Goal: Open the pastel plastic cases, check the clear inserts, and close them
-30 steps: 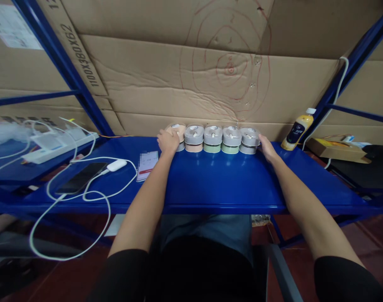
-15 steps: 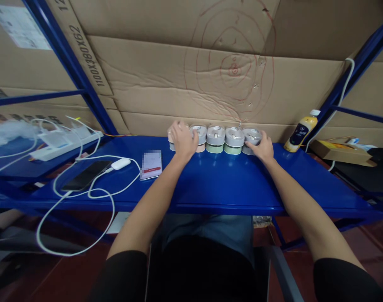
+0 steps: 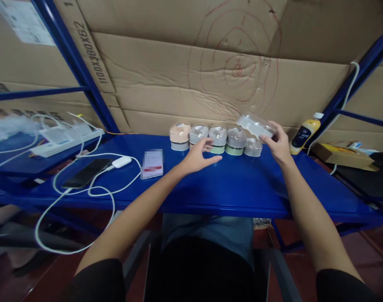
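Several small rounded containers with clear tops stand in a row along the back of the blue table. At the left end is a pink-topped container; a green-based one is farther right. A lower grey container ends the row. Above it, my right hand grips a clear container, tilted and off the table. My left hand is in front of the middle of the row, fingers apart, holding nothing.
A phone with a lit screen lies left of my left hand. Farther left are a dark phone, white cables and a power strip. On the right stand a yellow drink bottle and a cardboard box.
My right hand has lifted the clear container off the right end of the row and tilted it. My left hand has left the left end and moved right, toward the middle.
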Available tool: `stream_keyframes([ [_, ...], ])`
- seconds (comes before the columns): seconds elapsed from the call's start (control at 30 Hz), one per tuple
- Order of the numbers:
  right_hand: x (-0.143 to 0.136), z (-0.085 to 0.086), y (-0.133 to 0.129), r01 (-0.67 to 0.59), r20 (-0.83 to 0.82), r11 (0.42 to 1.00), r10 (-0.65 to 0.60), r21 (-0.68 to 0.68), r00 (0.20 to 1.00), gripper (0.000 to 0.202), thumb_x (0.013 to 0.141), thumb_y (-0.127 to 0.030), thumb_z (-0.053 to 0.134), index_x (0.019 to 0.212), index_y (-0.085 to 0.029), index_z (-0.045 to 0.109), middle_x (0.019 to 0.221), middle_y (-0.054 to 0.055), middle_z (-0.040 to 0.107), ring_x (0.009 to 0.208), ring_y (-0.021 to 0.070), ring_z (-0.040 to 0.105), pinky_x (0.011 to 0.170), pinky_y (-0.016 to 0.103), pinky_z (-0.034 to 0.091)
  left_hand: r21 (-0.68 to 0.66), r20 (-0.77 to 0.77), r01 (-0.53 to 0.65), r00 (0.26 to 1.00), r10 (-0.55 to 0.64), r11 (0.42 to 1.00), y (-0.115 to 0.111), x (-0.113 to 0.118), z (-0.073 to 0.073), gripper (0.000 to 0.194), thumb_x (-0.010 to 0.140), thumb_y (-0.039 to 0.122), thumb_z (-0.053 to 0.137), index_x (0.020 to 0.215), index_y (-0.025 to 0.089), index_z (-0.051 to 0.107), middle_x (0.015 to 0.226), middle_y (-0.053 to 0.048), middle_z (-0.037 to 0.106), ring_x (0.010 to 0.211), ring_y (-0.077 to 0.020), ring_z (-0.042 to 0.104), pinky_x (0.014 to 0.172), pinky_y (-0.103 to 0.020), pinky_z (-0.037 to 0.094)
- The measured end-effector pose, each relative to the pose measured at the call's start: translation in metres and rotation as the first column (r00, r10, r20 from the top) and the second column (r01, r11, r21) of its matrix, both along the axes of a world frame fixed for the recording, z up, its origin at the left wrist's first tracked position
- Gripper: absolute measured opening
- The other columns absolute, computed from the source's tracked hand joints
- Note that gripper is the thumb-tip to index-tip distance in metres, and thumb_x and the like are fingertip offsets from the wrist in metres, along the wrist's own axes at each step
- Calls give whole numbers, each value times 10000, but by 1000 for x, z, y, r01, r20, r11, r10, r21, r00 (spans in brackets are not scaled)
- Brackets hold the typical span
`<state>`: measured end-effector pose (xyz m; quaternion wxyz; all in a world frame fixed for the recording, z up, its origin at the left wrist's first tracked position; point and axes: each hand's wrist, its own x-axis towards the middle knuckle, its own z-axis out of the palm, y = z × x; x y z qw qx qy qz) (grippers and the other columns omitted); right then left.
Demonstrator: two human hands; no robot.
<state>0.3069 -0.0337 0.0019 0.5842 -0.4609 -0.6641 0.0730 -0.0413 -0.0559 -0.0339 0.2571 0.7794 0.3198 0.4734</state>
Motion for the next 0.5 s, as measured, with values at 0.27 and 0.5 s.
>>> stream_keyframes([
  [0.27,-58,-19,-30,-576,61,658,682,-485,728,904,727,-526,927,1534,-304,583,1500,96,676,1360,354,658,1185,561,509,-263,49,276,961,-273,924,30,-19,-29,1000,684,475,970,1541,253,505,1556,-221,587,1515,-418,523,1283,-668,353],
  [0.5,-50,-32,-22,-471,256,635,723,-612,641,1110,715,-509,959,1669,-315,428,1678,106,521,1545,374,495,1304,613,364,-203,-163,158,968,-193,966,12,-16,-26,998,619,492,984,1475,181,574,1417,-207,690,1321,-383,682,1201,-622,473],
])
